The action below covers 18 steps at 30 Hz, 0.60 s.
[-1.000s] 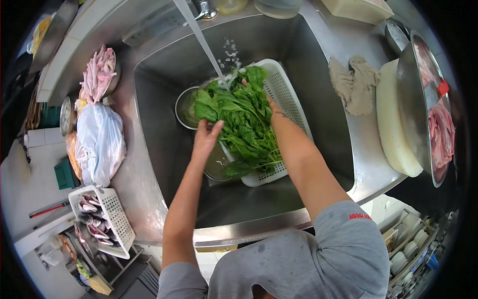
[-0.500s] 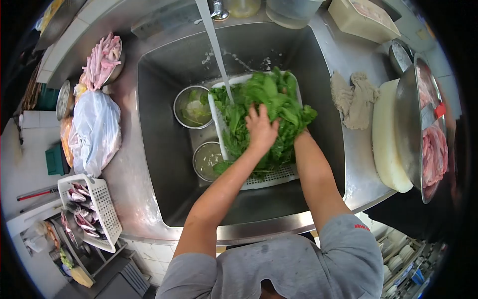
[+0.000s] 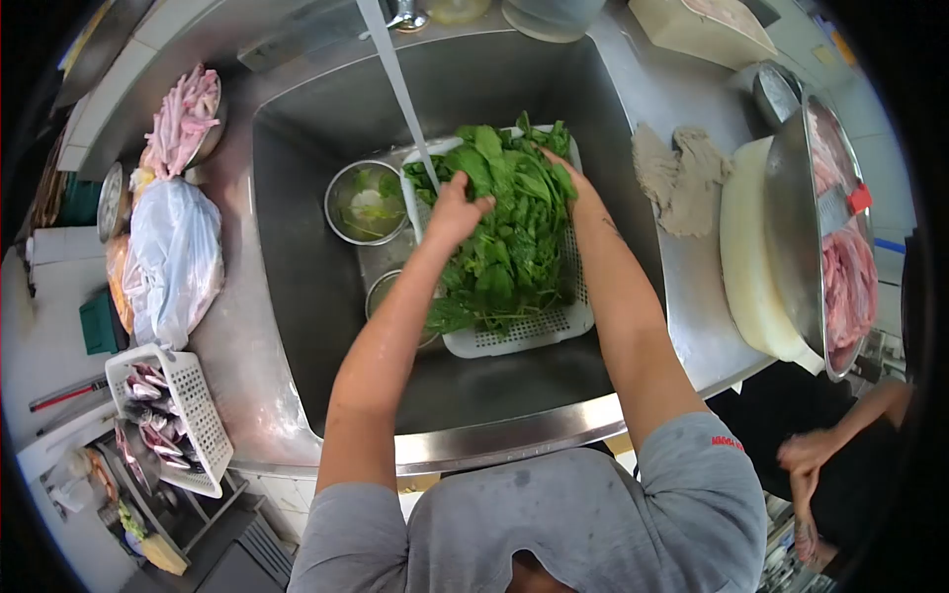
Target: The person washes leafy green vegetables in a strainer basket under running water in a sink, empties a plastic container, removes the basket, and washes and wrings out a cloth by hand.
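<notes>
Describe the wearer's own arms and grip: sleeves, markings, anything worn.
Left sleeve: short, grey. Right sleeve: same, with red lettering. Small dark marking on the right forearm, near the wrist. Left grip bare; right grip bare too where visible.

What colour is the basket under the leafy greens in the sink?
The basket is white, best seen in the head view.

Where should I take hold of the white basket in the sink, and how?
Probably by the near rim of the basket, coming from the near side: that edge shows bare, while greens heap over the middle and much of the far rim.
</notes>
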Tool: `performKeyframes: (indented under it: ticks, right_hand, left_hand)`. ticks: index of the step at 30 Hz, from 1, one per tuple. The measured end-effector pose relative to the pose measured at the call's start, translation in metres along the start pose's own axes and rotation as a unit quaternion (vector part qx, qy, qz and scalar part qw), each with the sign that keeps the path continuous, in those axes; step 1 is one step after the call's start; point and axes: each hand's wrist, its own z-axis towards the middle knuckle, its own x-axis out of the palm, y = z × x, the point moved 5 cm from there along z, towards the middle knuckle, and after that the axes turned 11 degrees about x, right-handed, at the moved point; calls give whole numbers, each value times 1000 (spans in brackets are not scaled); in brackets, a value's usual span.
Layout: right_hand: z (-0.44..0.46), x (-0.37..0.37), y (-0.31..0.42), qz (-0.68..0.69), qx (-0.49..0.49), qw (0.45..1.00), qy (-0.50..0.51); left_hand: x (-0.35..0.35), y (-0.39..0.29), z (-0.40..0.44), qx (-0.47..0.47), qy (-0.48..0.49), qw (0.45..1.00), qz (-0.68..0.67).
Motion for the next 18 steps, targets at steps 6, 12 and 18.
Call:
performKeyframes:
  ticks: [6,12,18]
  right_hand:
    - [-112,78,76,-127,-153,869,-454]
    - [-158,210,-25,-591,-315,712,-211]
    - [-122,247,-129,-832,-266,480,-77]
  left_hand:
    - [23,-35,18,-74,129,989,15]
    - [-19,-35,43,13,138,925,354]
    - [-54,-19,35,-83,-64,982,-160]
